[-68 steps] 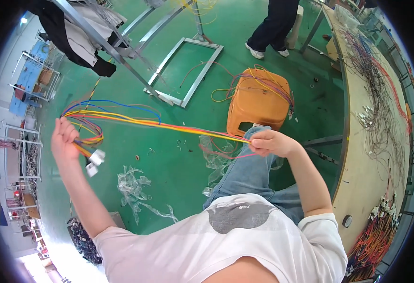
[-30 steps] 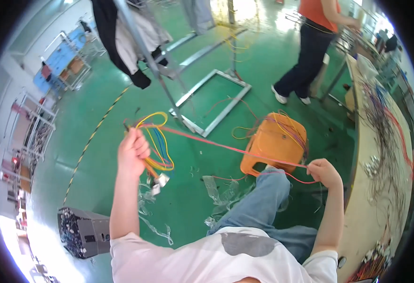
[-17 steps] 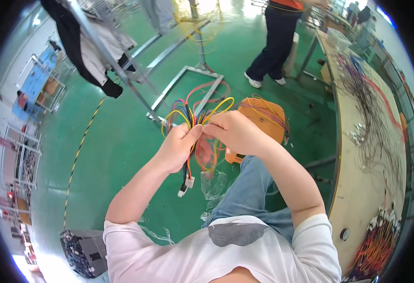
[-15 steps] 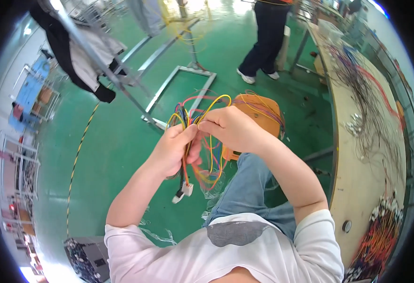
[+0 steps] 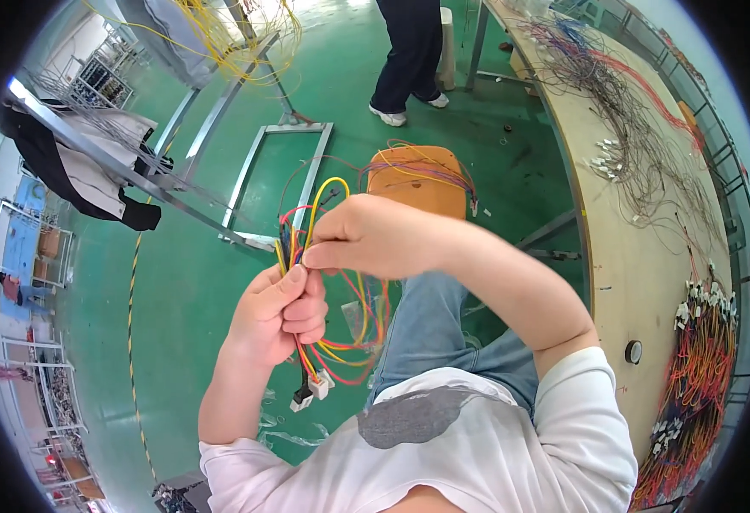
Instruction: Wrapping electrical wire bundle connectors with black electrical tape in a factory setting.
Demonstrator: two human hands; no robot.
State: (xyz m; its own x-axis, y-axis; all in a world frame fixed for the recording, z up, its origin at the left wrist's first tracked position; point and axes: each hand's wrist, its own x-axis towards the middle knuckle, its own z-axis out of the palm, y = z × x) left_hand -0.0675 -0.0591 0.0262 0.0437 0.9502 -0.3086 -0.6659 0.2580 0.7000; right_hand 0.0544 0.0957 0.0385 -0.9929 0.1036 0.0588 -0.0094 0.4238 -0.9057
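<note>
My left hand (image 5: 282, 309) is closed in a fist round a wire harness (image 5: 338, 349) of yellow, red, black and blue wires. White and black connectors (image 5: 313, 389) hang from the bundle below that fist. Just above it, my right hand (image 5: 362, 237) pinches the upper part of the same bundle, its fingertips close to the left thumb. A yellow wire loops up over the right hand's knuckles. Other wires sag in loops below the right hand, over the floor and beside my knee. The right fingers are partly hidden behind the hand.
An orange stool (image 5: 417, 181) with wires on its seat stands ahead. The long workbench (image 5: 610, 282) on the right carries loose wires, a pile of red-and-yellow harnesses (image 5: 691, 385) and a tape roll (image 5: 634, 351). At left is a metal rack (image 5: 135, 175) with a jacket. A person (image 5: 406, 60) stands beyond.
My view has turned to the right. The harness stays in both hands; its connectors hang lower, and my right forearm lies more level across.
</note>
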